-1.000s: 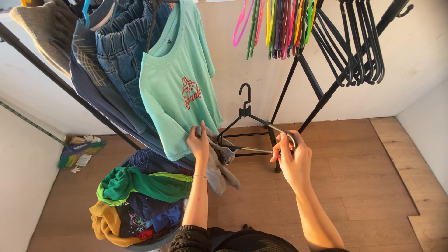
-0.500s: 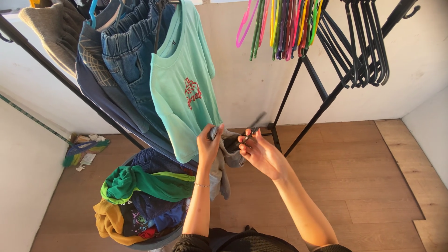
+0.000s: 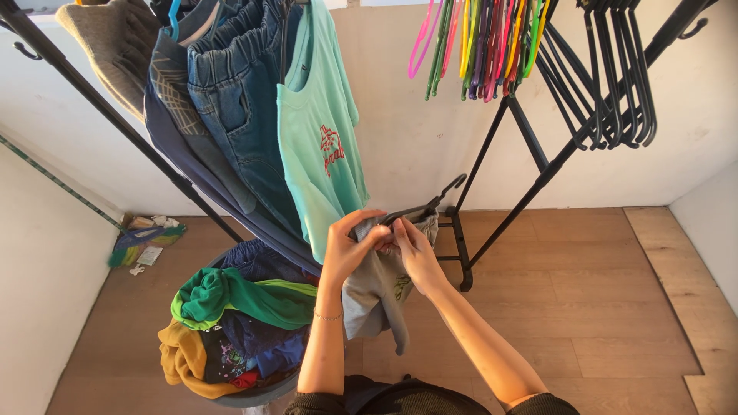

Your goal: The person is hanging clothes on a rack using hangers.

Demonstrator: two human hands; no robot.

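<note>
Near the body, the left hand (image 3: 350, 246) and the right hand (image 3: 411, 246) meet at chest height, and both pinch the upper edge of a small grey cloth garment (image 3: 378, 288), which hangs down limp below the fingers with a little green print on it. The black plastic hanger (image 3: 419, 209) is pushed into the top of this garment, and its hook sticks out to the upper right just past the right hand. Behind them hangs a mint green T-shirt with a red print (image 3: 327, 146) on the black metal rack (image 3: 115, 123), and to the lower left a round basket (image 3: 254, 396) is full of coloured clothes.

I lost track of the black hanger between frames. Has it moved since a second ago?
Yes. The black hanger has swung up and leftward, away from the black rack's floor bar, into the grey garment held by both hands.
</note>
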